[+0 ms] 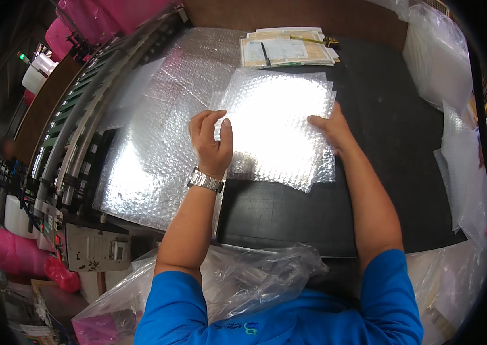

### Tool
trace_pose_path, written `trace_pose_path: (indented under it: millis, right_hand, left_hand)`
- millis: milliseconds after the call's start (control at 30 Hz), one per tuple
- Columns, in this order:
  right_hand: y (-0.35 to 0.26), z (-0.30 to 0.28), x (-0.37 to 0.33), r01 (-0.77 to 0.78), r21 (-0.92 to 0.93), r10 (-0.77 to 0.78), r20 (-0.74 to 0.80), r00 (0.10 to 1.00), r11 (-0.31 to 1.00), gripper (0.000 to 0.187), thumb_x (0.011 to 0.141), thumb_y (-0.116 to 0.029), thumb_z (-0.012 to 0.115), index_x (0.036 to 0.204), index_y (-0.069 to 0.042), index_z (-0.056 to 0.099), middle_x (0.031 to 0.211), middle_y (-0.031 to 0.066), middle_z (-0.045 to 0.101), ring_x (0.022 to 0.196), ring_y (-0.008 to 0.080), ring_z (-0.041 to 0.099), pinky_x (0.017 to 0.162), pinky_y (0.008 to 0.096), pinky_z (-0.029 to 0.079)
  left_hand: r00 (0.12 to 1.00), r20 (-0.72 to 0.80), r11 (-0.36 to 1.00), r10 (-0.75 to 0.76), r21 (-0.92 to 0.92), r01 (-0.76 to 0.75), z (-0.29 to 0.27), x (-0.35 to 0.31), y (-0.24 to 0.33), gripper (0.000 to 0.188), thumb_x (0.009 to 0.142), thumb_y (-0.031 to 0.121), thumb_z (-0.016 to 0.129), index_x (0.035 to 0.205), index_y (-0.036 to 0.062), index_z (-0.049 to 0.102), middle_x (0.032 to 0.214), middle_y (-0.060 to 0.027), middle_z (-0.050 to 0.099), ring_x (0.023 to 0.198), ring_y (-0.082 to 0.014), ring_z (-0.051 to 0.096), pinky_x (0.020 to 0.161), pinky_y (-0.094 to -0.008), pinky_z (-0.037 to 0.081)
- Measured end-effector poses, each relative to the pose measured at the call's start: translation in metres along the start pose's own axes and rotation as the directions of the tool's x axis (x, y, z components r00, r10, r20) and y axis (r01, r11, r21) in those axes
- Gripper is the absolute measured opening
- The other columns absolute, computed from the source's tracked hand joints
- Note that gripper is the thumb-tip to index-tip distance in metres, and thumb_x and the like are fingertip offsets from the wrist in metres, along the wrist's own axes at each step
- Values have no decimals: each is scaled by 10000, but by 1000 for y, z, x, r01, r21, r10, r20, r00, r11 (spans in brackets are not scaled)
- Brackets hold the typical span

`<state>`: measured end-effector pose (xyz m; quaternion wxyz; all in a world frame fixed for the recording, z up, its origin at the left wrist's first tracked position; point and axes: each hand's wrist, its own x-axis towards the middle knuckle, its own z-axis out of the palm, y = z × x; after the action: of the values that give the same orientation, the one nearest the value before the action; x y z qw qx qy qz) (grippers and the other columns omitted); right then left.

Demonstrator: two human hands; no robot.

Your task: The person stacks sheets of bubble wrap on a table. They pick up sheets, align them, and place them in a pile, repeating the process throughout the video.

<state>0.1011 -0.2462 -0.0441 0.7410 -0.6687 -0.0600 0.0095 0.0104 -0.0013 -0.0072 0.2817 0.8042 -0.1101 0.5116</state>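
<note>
Right hand grips the sheets; left hand sits spread at their other edge

The sheets [278, 135], a loose pile of clear bubble wrap with corners out of line, lie between the two hands. The right hand [332, 129] pinches their right edge, its thumb on top and its fingers beyond and partly hidden by the edge. From that hand the pile extends leftward, with its lower corners reaching nearer the wearer than the thumb does.

The left hand [212, 144] is at the pile's left edge, thumb and fingers curved, with a gap between their tips. Whether it touches the sheets cannot be told. A metal watch [205, 180] circles the wrist just below it.

Left of the left hand, and running under it, a wide piece of bubble film [157, 115] covers that side of the counter [404, 149]. Farther left of that hand stands a machine [68, 167] with long rollers.

Ahead of both hands, past the pile's far edge, are papers [284, 53] bearing a pen [265, 54], with a tape measure [331, 42] at their right end. To the right of the right hand, the counter's black surface shows, and well apart beyond it hangs clear plastic [439, 63].
</note>
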Motion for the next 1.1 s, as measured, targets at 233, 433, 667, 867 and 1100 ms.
trace_pose_path:
  millis: [233,433,667,867,1100]
  right_hand:
    - [-3,3,-6,-50,51,48,34,998,997,689,693,-3,644,1258,28,251,1100,165,490,968,221,525,819,330,464]
    - [-3,8,-12,-45,45,40,96,995,998,695,693,-33,651,1253,28,244,1098,164,493,967,227,530,809,327,466]
    - [-9,8,-22,-71,176,57,84,995,982,673,685,-67,709,1221,19,312,1108,142,501,975,214,522,833,327,447]
    - [-33,-4,-69,162,277,-171,8,985,947,659,660,-75,747,1209,1,390,1105,101,521,1039,181,485,891,319,406]
    - [-116,-58,-138,266,121,-283,145,948,956,718,601,-102,777,1221,-20,425,1116,73,523,1064,182,472,913,322,390]
  left_hand:
    - [953,-172,933,251,304,-192,-17,7,-2,301,774,131,596,1050,24,540,1192,-166,431,1128,-289,385,916,-399,341]
    - [881,178,744,-438,622,245,-3,-3,-34,530,816,398,524,1236,81,465,1332,-168,345,1245,-349,289,993,-573,146]
    - [684,723,973,-100,214,-83,11,-17,-1,501,775,485,550,1195,212,529,1287,-106,434,1181,-301,375,963,-521,232]
    - [927,367,996,71,31,-89,11,-21,15,792,718,504,628,1321,82,335,1356,-175,318,1247,-323,284,1019,-466,195]
    - [969,167,826,-180,-510,241,-66,8,24,1245,573,648,676,1386,3,-11,1451,-192,25,1343,-290,68,1085,-393,84]
